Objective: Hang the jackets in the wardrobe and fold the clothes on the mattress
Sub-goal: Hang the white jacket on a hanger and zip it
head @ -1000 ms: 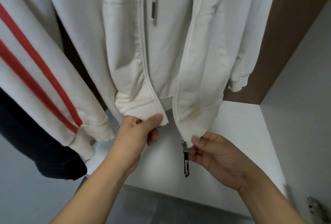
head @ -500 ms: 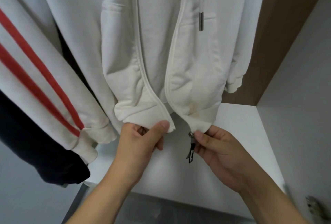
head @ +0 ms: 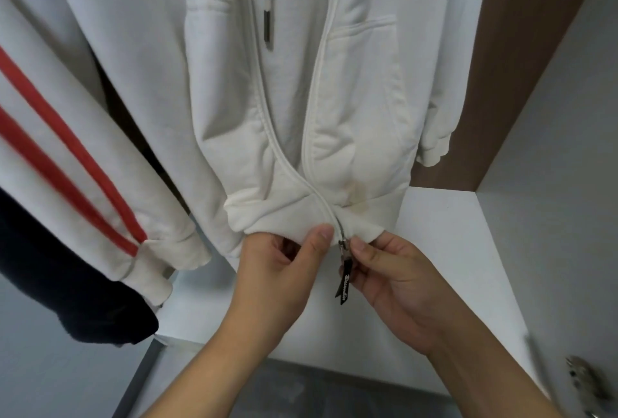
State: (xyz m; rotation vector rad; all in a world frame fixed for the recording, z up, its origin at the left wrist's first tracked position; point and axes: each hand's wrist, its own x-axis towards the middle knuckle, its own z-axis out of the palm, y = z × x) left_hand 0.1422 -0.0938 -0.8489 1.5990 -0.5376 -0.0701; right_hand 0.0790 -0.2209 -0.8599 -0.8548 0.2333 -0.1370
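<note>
A cream zip hoodie (head: 267, 100) hangs in the wardrobe, its front open above the hem. My left hand (head: 284, 267) pinches the left hem corner between thumb and fingers. My right hand (head: 384, 270) pinches the right hem corner at the metal zip slider (head: 342, 245), whose black pull tab (head: 344, 284) dangles below. The two hem corners meet at the zip's bottom end. A metal-tipped drawstring (head: 267, 24) hangs down the chest.
A white jacket sleeve with red stripes (head: 67, 150) hangs at the left, over a dark garment (head: 67, 300). The white wardrobe shelf (head: 451, 250) lies below, a brown back panel (head: 521, 49) and a grey side wall (head: 568, 150) at the right. A door hinge (head: 585, 381) shows bottom right.
My hands have drawn the two hem corners together, closing the gap between them. The slider now sits against the left zip edge. The hoodie's right front swung leftward.
</note>
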